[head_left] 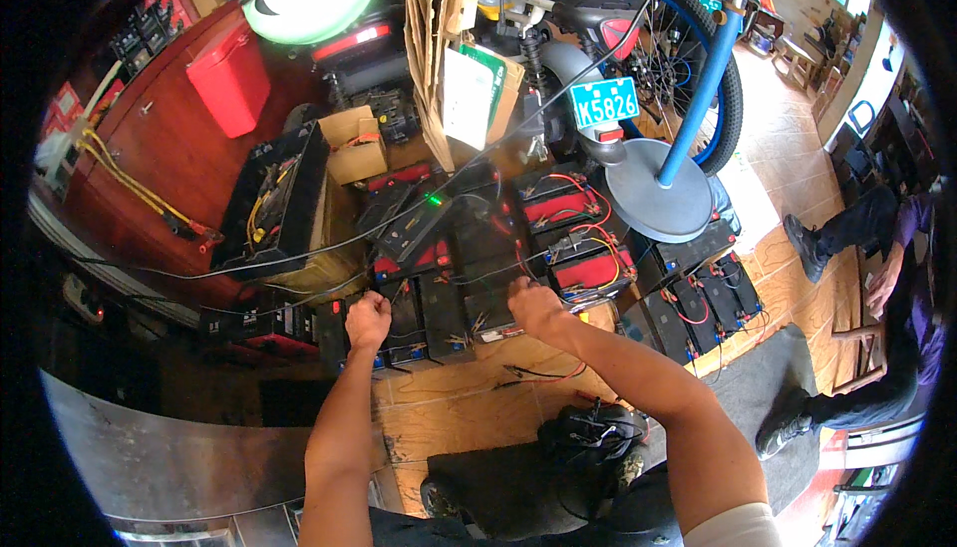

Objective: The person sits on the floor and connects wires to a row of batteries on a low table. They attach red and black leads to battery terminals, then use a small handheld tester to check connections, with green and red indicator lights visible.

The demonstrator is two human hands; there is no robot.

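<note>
My left hand (368, 321) is closed at the left end of a row of black batteries (407, 313); what its fingers hold, if anything, is hidden. Over the middle of the batteries, my right hand (535, 306) is also closed, near thin red and black wires; its grip is too small to make out. Beyond my hands lies a black charger box (411, 231) with a glowing green light. Just to the right of my right hand are red-topped batteries (590, 270) with red and yellow wires on them. Loose wire leads (543, 375) lie on the floor nearer to me.
At the left are a black open case (267, 203) on a carton and a red bin (229, 78). Cardboard sheets (427, 68) and an electric bike's wheel (733, 98) stand behind. A blue post on a round grey base (658, 198) is right. A seated person (877, 298) is farther right.
</note>
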